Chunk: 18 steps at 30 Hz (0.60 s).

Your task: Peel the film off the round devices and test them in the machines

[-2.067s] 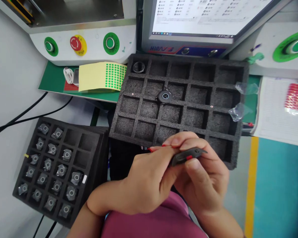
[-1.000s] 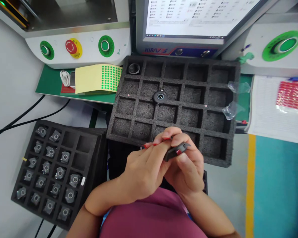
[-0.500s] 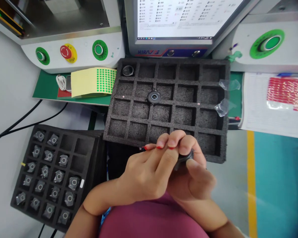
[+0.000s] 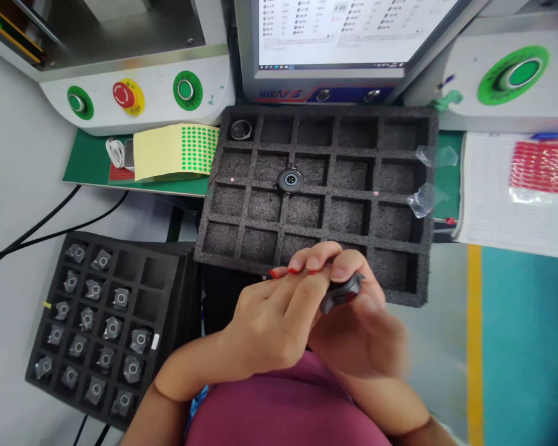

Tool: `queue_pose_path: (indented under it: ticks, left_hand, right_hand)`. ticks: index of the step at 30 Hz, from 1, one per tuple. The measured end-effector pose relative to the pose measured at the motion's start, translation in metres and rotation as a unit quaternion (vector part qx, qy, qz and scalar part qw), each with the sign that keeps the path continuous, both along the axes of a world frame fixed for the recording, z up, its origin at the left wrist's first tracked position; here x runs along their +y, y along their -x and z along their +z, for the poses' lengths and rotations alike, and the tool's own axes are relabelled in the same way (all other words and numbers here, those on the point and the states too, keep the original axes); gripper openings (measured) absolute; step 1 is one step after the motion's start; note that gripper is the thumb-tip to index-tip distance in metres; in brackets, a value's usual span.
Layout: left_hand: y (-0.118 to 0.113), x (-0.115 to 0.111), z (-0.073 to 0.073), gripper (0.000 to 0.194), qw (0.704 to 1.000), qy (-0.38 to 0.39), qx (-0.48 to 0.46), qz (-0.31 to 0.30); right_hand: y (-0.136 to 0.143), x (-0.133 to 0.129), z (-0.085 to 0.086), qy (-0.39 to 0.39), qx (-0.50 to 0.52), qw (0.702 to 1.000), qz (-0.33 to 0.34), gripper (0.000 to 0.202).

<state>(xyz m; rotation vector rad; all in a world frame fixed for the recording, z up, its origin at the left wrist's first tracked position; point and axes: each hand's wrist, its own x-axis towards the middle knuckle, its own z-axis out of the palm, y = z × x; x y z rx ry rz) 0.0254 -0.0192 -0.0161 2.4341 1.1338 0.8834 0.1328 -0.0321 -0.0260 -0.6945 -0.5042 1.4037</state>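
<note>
Both hands are together in front of my body, just past the near edge of the black foam tray (image 4: 307,243). A dark watch case (image 4: 341,293) shows between them, tilted, with its side edge facing me. My right hand (image 4: 365,316) is curled around it, fingers over the top and the thumb lifted near its side, blurred. My left hand (image 4: 276,319) is closed against the watch case from the left, its fingertips partly hidden by the overlapping fingers. Another round black watch (image 4: 290,180) lies back up across the tray's dividers, its sensor side showing.
A clear round piece (image 4: 240,129) sits in the tray's far left pocket. Clear plastic films (image 4: 422,200) hang on its right edge. At lower left, a second foam tray (image 4: 154,305) holds several wrapped watches. A sticker sheet (image 4: 167,148), buttons and a monitor (image 4: 325,73) stand behind.
The watch case has turned and shows more of its side between my hands. My right thumb has moved off it, downward. The view has shifted slightly.
</note>
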Motion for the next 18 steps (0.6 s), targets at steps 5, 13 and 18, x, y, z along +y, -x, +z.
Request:
queue_pose_path:
  ticks: [5, 13, 18]
  left_hand:
    - [0.006, 0.0, -0.002, 0.022, 0.999, 0.013, -0.003, 0.03]
    - [0.037, 0.062, -0.028, 0.01, 0.96, -0.009, 0.066, 0.271]
    - [0.042, 0.102, -0.051, 0.014, 0.943, -0.106, 0.157, 0.273]
  right_hand:
    - [0.007, 0.007, -0.014, 0.015, -0.006, 0.998, -0.068, 0.011]
    - [-0.01, 0.025, -0.018, 0.114, -0.016, 0.97, -0.213, 0.023]
    - [-0.01, 0.025, -0.013, 0.164, 0.013, 0.972, -0.165, 0.029]
